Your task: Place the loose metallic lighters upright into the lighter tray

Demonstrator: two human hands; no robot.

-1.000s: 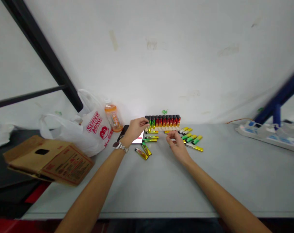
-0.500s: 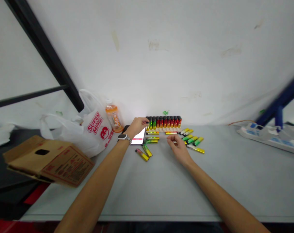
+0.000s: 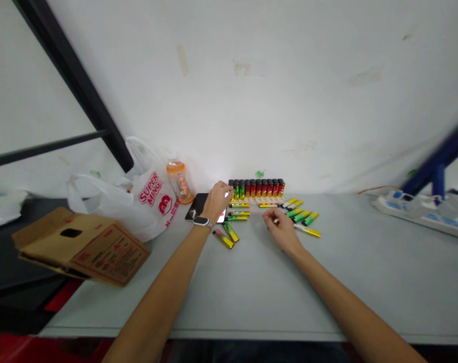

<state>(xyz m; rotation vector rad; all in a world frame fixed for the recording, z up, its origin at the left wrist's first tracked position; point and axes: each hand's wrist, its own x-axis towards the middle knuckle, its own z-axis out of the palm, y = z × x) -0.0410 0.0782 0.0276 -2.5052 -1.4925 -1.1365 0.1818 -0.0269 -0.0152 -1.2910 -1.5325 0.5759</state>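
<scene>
Disposable lighters (image 3: 264,189) with black tops stand upright in a pale holder (image 3: 257,200) against the wall, green ones at the left end and red ones along the rest. My left hand (image 3: 216,199), wearing a watch, pinches a green lighter (image 3: 232,195) at the row's left end; the hand partly hides it. My right hand (image 3: 283,233) hangs over the table in front of the row with curled fingers. A pale bit shows between them, but I cannot make out what it is. Loose lighters (image 3: 223,238) lie to the left, and more green and yellow lighters (image 3: 301,216) lie right of my right hand.
Under my left wrist lies a phone (image 3: 220,218) by a dark flat item (image 3: 196,205). An orange drink bottle (image 3: 180,181), a white plastic bag (image 3: 138,212) and an open cardboard box (image 3: 100,247) are at left. A power strip (image 3: 421,217) lies at right.
My left hand has turned a little and its fingertips are now at the row's left end. My right hand stays nearly in place, its fingers still curled. The view has shifted slightly.
</scene>
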